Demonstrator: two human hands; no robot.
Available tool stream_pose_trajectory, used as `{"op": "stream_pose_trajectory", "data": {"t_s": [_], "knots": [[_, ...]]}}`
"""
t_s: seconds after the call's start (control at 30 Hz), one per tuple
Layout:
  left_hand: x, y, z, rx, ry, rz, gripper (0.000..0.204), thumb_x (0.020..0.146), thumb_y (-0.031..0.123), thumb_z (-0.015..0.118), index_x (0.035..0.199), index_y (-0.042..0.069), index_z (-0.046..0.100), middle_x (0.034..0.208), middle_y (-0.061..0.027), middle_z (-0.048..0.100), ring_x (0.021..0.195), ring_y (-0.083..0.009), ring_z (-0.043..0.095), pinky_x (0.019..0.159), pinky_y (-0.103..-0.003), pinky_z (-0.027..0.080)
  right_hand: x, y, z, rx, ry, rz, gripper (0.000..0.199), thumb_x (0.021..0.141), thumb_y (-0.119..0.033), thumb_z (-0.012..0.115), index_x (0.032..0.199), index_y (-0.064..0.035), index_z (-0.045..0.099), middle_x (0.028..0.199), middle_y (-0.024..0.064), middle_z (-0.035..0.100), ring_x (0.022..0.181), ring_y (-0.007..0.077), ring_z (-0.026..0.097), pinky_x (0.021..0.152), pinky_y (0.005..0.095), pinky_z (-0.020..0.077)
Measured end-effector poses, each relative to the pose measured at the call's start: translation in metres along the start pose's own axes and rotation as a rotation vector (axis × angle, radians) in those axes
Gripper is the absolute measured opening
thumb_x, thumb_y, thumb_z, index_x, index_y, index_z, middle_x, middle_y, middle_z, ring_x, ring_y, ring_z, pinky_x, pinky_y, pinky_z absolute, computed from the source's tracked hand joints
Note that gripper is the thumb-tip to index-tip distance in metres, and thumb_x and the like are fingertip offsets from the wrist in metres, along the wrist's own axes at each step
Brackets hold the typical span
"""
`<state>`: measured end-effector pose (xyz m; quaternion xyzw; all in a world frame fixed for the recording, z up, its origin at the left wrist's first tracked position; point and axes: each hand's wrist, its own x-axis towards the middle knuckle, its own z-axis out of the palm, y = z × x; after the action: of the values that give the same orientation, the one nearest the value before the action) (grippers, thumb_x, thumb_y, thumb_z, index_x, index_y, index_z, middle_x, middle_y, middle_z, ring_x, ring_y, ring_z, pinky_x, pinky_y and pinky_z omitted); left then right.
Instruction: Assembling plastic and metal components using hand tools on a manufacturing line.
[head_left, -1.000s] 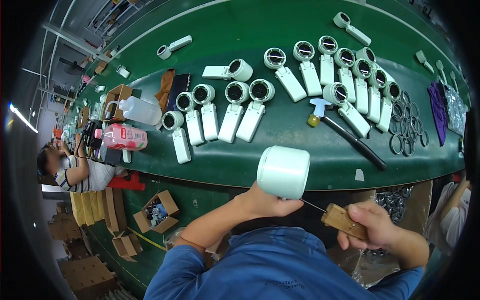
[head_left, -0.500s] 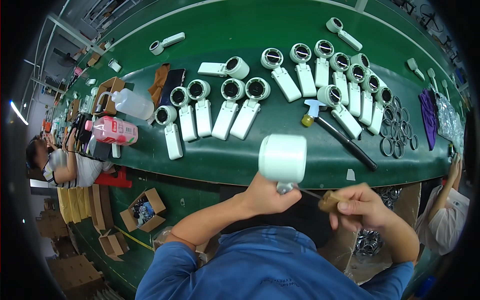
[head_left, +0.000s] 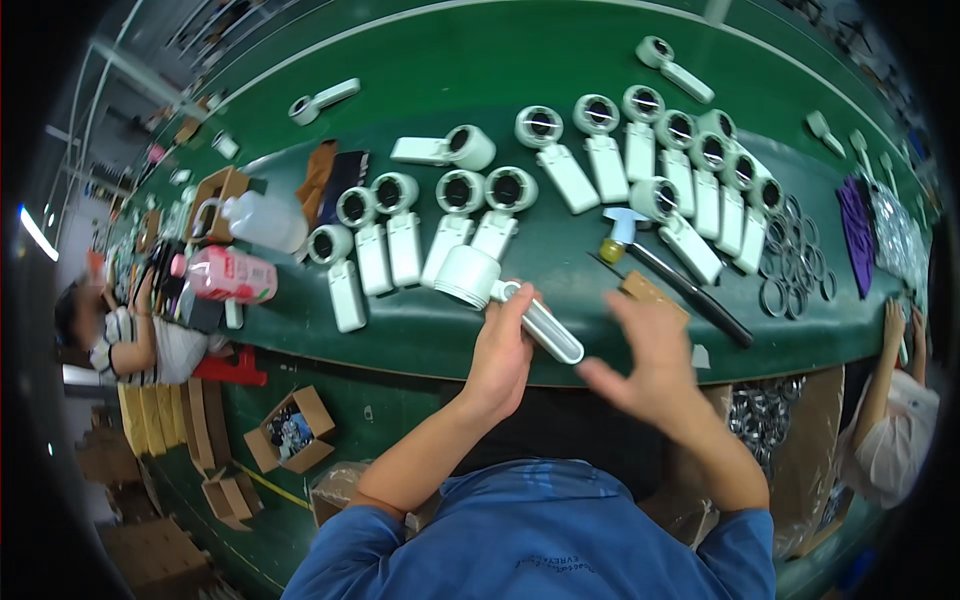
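White handheld device (head_left: 497, 287), green bench (head_left: 440, 70), blue-sleeved shirt (head_left: 540, 545).

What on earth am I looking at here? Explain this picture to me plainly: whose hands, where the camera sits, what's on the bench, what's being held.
No machine here: a person works with bare hands. The camera is worn on the head and looks down through a fisheye lens, so the straight green workbench looks curved. The forearms come in from the bottom. The left hand grips a white handheld device with a round head and a long handle. The right hand is open and blurred, just below a small brown block; whether it touches the block is unclear. On the bench lie rows of similar white devices, a pile of dark rings, a clear bottle and a pink bottle. Other people work at both edges.
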<state>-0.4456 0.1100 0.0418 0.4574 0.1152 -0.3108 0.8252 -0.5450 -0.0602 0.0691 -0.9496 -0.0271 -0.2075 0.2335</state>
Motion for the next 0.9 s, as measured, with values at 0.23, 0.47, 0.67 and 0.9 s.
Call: {"op": "stream_pose_trajectory", "data": {"t_s": [0.23, 0.47, 0.67, 0.9], "knots": [[0.023, 0.025, -0.001, 1.312, -0.291, 0.322, 0.076, 0.089, 0.021, 0.077, 0.149, -0.003, 0.038, 0.144, -0.0185, 0.050, 0.132, -0.0291, 0.051, 0.110, -0.039, 0.039, -0.016, 0.008, 0.021, 0.517, -0.157, 0.460, 0.052, 0.096, -0.034, 0.067, 0.136, -0.0050, 0.050, 0.087, 0.0225, 0.069, 0.077, 0.0400, 0.069, 0.066, 0.0490, 0.0531], [0.048, 0.011, 0.011, 1.365, -0.369, 1.161, 0.055, 0.079, 0.010, 0.080, 0.130, -0.002, 0.061, 0.110, -0.0145, 0.070, 0.102, -0.0264, 0.066, 0.089, -0.034, 0.052, -0.055, 0.010, 0.034, 0.998, -0.209, 0.433, 0.042, 0.101, -0.035, 0.058, 0.131, -0.0054, 0.054, 0.082, 0.0193, 0.069, 0.075, 0.0369, 0.070, 0.065, 0.0462, 0.0538], [0.076, -0.011, 0.004, 1.214, -0.380, 0.785, 0.044, 0.077, 0.005, 0.075, 0.121, 0.002, 0.067, 0.090, -0.0124, 0.069, 0.085, -0.0272, 0.066, 0.078, -0.037, 0.054, -0.063, 0.027, -0.013, 0.017, -0.203, 0.349, 0.029, 0.098, -0.035, 0.061, 0.111, -0.0095, 0.067, 0.083, 0.0129, 0.068, 0.075, 0.0328, 0.069, 0.065, 0.0423, 0.0554], [0.077, -0.007, 0.012, 1.293, -0.445, 0.984, 0.051, 0.076, 0.008, 0.075, 0.125, 0.002, 0.063, 0.099, -0.0145, 0.067, 0.096, -0.0318, 0.064, 0.087, -0.040, 0.052, -0.098, 0.147, -0.111, -0.528, 0.139, 0.549, 0.022, 0.085, -0.015, 0.074, 0.103, -0.0039, 0.065, 0.101, 0.0125, 0.063, 0.092, 0.0339, 0.064, 0.075, 0.0428, 0.0523]]}}
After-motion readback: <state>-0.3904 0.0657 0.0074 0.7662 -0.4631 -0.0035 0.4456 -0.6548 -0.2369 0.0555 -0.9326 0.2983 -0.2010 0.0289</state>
